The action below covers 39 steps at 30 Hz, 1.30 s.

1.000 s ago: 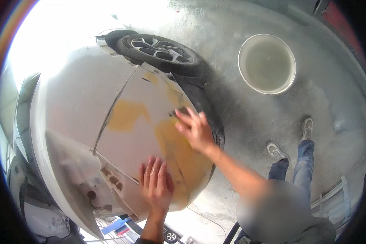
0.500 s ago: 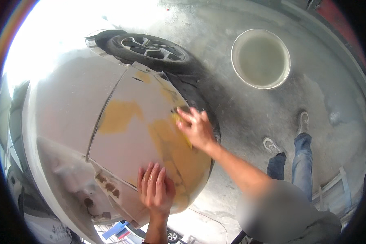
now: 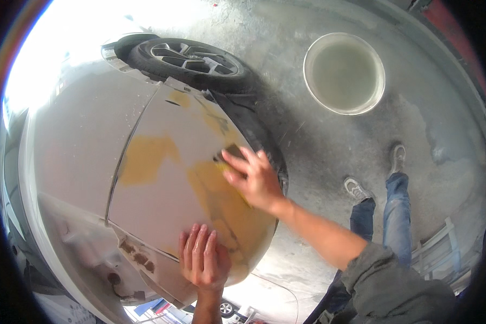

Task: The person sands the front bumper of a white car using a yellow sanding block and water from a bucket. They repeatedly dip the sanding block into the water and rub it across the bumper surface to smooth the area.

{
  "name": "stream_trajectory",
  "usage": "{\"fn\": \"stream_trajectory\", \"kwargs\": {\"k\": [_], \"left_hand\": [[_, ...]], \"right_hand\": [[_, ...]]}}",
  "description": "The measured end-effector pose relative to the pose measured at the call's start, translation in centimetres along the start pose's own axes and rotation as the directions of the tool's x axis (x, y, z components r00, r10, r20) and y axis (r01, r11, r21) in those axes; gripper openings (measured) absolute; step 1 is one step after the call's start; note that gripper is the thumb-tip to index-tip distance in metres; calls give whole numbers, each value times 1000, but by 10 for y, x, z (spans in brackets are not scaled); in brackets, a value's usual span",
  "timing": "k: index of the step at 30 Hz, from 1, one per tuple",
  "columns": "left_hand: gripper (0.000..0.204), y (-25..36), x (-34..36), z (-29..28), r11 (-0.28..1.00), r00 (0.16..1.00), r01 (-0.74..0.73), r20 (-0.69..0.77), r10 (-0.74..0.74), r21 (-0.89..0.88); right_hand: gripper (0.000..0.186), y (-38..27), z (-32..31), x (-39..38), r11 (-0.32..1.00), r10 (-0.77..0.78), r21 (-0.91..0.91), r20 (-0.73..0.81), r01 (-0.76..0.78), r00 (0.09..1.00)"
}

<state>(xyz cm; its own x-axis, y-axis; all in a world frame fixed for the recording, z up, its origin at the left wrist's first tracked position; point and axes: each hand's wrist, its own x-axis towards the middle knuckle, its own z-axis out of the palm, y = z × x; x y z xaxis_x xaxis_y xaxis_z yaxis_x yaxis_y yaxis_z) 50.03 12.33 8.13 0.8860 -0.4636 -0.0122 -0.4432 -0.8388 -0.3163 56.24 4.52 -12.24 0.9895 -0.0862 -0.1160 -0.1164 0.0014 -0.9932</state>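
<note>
No words, labels, brand marks, numbers or signs can be read on the car's bumper, the alloy wheel, the basin or the sneakers; the blue and red shapes at the lower edge are too small to make out.

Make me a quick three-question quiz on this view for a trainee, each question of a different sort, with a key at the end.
1. Which hand holds the dark block?
2. True or false: the left hand rests on the panel.
3. Where does the basin stand?
A) on the panel
B) on the floor
C) on the wheel

Key: 1. The right hand; 2. True; 3. B.
</note>
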Motion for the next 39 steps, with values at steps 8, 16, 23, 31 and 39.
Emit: {"fn": "stream_trajectory", "kwargs": {"k": [8, 16, 23, 31, 39], "left_hand": [[21, 0, -5, -3, 999, 999, 24, -20, -25, -42], [22, 1, -1, -1, 998, 999, 21, -31, -22, -57], [22, 7, 6, -3, 997, 999, -1, -35, -2, -80], [20, 4, 3, -4, 996, 999, 15, -29, -18, -87], [20, 2, -2, -7, 995, 999, 40, -11, -41, -95]], "right_hand": [[50, -37, -9, -58, 989, -145, 26, 15, 144, 989], [45, -29, 0, 1, 983, -182, -1, 28, 182, 983], [40, -24, -4, 53, 996, -83, 15, 13, 83, 996], [43, -34, -1, 5, 992, -127, 15, 19, 127, 992], [48, -32, -10, -44, 972, -233, 40, 26, 232, 972]]}}
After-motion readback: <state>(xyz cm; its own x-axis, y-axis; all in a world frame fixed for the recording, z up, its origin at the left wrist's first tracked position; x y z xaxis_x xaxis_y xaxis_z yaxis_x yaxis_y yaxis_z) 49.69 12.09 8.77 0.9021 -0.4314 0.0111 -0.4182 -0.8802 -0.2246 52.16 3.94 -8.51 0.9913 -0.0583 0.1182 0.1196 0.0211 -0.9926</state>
